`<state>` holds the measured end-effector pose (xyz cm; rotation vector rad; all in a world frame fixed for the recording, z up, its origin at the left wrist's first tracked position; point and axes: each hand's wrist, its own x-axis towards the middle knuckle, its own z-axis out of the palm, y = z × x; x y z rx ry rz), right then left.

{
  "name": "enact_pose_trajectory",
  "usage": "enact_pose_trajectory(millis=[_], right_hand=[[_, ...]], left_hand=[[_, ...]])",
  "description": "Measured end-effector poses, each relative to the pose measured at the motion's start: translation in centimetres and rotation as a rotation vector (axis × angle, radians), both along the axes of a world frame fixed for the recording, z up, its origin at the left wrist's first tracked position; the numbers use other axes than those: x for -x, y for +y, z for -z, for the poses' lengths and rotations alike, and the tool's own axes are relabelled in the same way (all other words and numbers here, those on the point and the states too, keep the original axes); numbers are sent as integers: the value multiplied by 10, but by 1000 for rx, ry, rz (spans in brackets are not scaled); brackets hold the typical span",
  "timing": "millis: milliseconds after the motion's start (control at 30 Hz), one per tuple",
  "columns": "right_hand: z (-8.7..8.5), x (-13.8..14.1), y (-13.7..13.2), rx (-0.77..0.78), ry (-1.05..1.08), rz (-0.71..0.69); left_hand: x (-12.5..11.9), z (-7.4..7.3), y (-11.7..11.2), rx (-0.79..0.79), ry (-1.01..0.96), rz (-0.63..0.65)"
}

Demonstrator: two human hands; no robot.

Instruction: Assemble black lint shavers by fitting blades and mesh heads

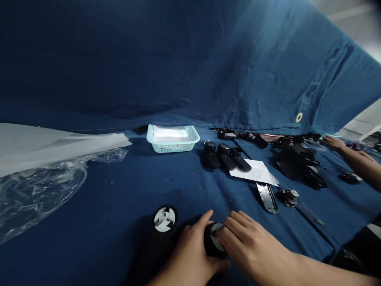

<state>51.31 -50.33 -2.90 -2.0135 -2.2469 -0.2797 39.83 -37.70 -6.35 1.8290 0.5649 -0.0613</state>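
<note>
My left hand (193, 248) is wrapped round a black cylindrical housing (212, 251), which has a light grey inner part at its upper end. The fingers of my right hand (245, 242) are curled together and pressed at that end; whatever they may pinch is hidden. Just left of my left hand stands another black cylinder (175, 219) with a white, slotted insert (164, 219) facing up. Its lower part is lost in shadow.
A pale blue basket (174, 147) holds white paper. Several black parts with round heads (224, 153) lie beside white paper (253, 171). Right of them are an open shell (267, 197) and a wired motor-like part (290, 196). Another person's arm (357, 159) reaches in. Clear plastic (44, 190) lies left.
</note>
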Motion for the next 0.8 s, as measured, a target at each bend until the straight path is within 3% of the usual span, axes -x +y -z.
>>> enact_pose_trajectory(millis=[267,533,800], right_hand=[[1,6,0,22,28,33],[-30,-2,4,302,305,114],[-41,-14,7,344,347,120]], left_hand=[[1,4,1,14,-34,8],[1,-6,3,28,-12,30],[-2,1,3,-17,15,35]])
